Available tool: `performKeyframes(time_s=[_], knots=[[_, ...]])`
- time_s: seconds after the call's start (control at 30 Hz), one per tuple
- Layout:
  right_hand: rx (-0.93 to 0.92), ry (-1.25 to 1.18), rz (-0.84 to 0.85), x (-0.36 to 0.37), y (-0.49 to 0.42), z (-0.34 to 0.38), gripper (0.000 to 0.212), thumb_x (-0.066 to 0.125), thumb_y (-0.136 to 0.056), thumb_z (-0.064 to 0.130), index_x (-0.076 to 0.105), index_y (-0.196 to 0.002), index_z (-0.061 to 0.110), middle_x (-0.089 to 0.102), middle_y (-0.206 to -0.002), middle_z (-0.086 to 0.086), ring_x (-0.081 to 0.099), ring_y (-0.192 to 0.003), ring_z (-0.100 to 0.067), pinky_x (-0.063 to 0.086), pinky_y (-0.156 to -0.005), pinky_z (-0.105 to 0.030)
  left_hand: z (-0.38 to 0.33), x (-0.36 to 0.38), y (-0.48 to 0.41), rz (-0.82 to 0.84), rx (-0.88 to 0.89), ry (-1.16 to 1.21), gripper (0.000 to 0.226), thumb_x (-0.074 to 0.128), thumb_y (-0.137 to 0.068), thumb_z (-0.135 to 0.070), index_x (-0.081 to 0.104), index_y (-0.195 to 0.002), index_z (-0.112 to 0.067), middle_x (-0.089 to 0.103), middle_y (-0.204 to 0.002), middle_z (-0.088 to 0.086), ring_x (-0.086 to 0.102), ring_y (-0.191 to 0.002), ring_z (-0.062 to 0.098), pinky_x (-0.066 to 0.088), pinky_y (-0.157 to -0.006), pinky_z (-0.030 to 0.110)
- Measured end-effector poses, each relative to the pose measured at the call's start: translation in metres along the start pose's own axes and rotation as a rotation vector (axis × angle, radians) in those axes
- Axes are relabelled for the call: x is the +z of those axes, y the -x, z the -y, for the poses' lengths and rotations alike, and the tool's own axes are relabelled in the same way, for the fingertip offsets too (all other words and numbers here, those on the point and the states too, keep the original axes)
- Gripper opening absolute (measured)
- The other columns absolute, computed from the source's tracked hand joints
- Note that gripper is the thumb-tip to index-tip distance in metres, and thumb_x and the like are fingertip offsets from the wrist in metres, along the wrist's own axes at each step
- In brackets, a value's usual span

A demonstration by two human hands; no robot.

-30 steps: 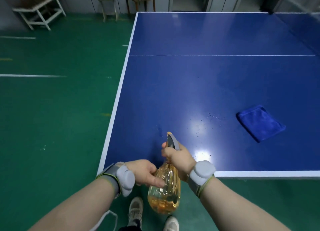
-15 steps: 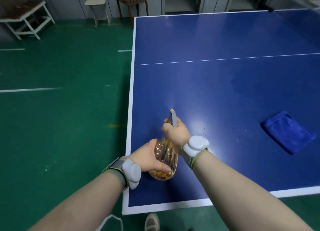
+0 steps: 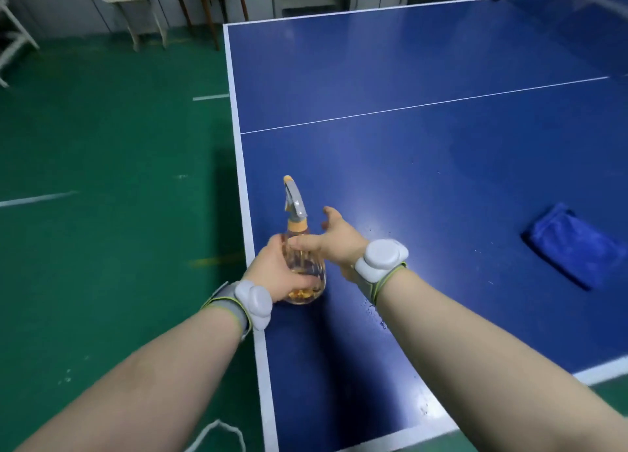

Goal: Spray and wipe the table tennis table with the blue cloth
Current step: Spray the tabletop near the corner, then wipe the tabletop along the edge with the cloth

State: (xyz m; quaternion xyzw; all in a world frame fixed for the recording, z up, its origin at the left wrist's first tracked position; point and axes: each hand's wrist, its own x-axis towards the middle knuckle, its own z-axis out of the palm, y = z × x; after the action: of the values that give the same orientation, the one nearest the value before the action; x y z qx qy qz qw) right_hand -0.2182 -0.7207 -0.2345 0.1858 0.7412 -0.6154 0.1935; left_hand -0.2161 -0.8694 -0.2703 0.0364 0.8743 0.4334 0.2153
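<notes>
The blue cloth point(image 3: 574, 244), plush and folded, lies flat on the glossy table point(image 3: 407, 180), closer to its near edge. At the left edge your left hand point(image 3: 278, 271) wraps the ribbed, bulbous clear spray bottle point(image 3: 298, 225) of amber liquid. Your right hand point(image 3: 339, 241) is spread wide and holds nothing.

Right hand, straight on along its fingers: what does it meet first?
Probably nothing: the right hand is open, pointing ahead over bare table tennis table, just right of the spray bottle nozzle. Depth unclear; it may graze that. The blue cloth lies off-line.
</notes>
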Motion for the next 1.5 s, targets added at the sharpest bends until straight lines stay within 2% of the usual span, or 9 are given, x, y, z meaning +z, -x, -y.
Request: performKeyframes(time_s=[0.13, 0.27, 0.5, 0.63, 0.8, 0.93, 1.03, 1.17, 1.5], knots=[[0.08, -0.016, -0.103, -0.017, -0.001, -0.02, 0.109, 0.079, -0.066, 0.051, 0.023, -0.153, 0.017, 0.044, -0.147, -0.007, 0.051, -0.124, -0.025, 0.044, -0.096, -0.037, -0.001, -0.009, -0.031, -0.126, 0.007, 0.004, 0.079, 0.085, -0.044, -0.04, 0.047, -0.111, -0.022, 0.067, -0.095, -0.008, 0.067, -0.085, 0.01, 0.056, -0.082, 0.037], [0.131, -0.042, -0.17, -0.035, 0.0, -0.038, 0.075, 0.071, -0.084, 0.042, 0.037, -0.147, 0.018, 0.048, -0.142, -0.005, 0.048, -0.127, -0.025, 0.044, -0.106, -0.046, -0.006, -0.01, -0.053, -0.204, 0.019, -0.013, 0.074, 0.086, -0.052, -0.029, 0.044, -0.113, -0.02, 0.064, -0.102, -0.002, 0.065, -0.092, 0.018, 0.054, -0.085, 0.037], [0.164, -0.085, -0.197, -0.053, 0.0, -0.048, 0.055, 0.063, -0.093, 0.032, 0.044, -0.141, 0.014, 0.055, -0.134, -0.009, 0.055, -0.107, -0.023, 0.05, -0.081, -0.034, -0.005, -0.012, -0.075, -0.267, -0.005, -0.04, 0.079, 0.084, -0.06, -0.015, 0.042, -0.126, -0.013, 0.051, -0.123, 0.007, 0.057, -0.106, 0.027, 0.047, -0.09, 0.031], [0.185, -0.104, -0.21, -0.055, -0.001, -0.049, 0.051, 0.062, -0.094, 0.031, 0.047, -0.139, 0.014, 0.056, -0.134, -0.01, 0.055, -0.106, -0.025, 0.05, -0.074, -0.033, -0.005, -0.015, -0.081, -0.316, -0.085, -0.088, 0.08, 0.084, -0.065, -0.016, 0.041, -0.132, -0.018, 0.03, -0.135, 0.007, 0.05, -0.112, 0.029, 0.043, -0.1, 0.034], [0.196, -0.132, -0.209, -0.057, 0.002, -0.052, 0.044, 0.061, -0.094, 0.027, 0.05, -0.134, 0.013, 0.061, -0.116, -0.008, 0.055, -0.096, -0.021, 0.048, -0.071, -0.031, -0.01, -0.011, -0.084, -0.37, -0.149, -0.038, 0.082, 0.072, -0.079, -0.009, 0.026, -0.146, -0.024, 0.026, -0.133, 0.01, 0.055, -0.1, 0.034, 0.042, -0.095, 0.033], [0.21, -0.183, -0.214, -0.068, 0.01, -0.056, 0.037, 0.059, -0.096, 0.023, 0.05, -0.13, 0.012, 0.058, -0.092, -0.003, 0.052, -0.082, -0.019, 0.046, -0.074, -0.033, -0.01, 0.002, -0.077, -0.457, -0.22, -0.033, 0.092, 0.068, -0.084, -0.007, 0.006, -0.152, -0.01, 0.005, -0.158, 0.009, 0.035, -0.136, 0.032, 0.034, -0.106, 0.035], [0.231, -0.194, -0.222, -0.088, 0.017, -0.064, 0.032, 0.057, -0.096, 0.022, 0.051, -0.126, 0.013, 0.057, -0.09, -0.002, 0.05, -0.077, -0.017, 0.046, -0.073, -0.032, -0.01, 0.017, -0.071, -0.426, -0.211, -0.06, 0.1, 0.07, -0.084, -0.012, -0.002, -0.152, -0.008, -0.007, -0.16, 0.005, 0.019, -0.145, 0.027, 0.028, -0.11, 0.035], [0.254, -0.19, -0.244, -0.116, 0.021, -0.079, 0.024, 0.058, -0.096, 0.022, 0.053, -0.119, 0.017, 0.059, -0.089, -0.002, 0.052, -0.073, -0.016, 0.047, -0.07, -0.031, -0.019, 0.038, -0.057, -0.461, -0.311, -0.112, 0.096, 0.071, -0.084, -0.018, 0.004, -0.151, -0.004, -0.007, -0.16, 0.01, 0.032, -0.138, 0.035, 0.035, -0.105, 0.039], [0.169, -0.197, -0.367, -0.239, 0.018, -0.118, 0.01, 0.049, -0.096, 0.007, 0.053, -0.101, 0.014, 0.054, -0.073, -0.002, 0.048, -0.058, -0.012, 0.041, -0.056, -0.026, -0.047, 0.141, 0.011, -0.381, -0.378, -0.167, 0.085, 0.068, -0.086, -0.02, 0.014, -0.15, -0.009, -0.012, -0.159, 0.008, 0.017, -0.144, 0.035, 0.028, -0.114, 0.044]])
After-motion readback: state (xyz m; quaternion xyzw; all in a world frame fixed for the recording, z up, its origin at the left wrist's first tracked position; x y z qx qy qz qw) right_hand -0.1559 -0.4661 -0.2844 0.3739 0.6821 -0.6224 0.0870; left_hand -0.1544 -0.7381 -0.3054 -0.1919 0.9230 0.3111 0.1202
